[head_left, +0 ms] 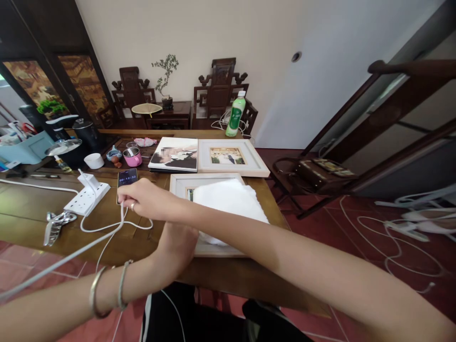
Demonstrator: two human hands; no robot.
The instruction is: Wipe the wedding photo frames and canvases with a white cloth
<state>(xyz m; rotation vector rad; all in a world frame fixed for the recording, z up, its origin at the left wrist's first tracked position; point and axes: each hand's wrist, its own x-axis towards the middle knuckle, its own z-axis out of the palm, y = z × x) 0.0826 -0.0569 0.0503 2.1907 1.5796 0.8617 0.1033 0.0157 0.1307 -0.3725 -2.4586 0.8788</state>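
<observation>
Phone [127, 178] on wood table [21, 209], R grip [142, 199] pinching cable [122, 216], red tile floor [320, 228]

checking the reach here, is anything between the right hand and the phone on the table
Nothing visible. The right hand rests at the near end of the phone, its fingers closed on the white cable. The left hand lies lower, under the right forearm, out of the way.

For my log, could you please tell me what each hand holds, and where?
The right hand pinches the white cable near its end by the phone; whether the left hand holds anything cannot be told.
</observation>
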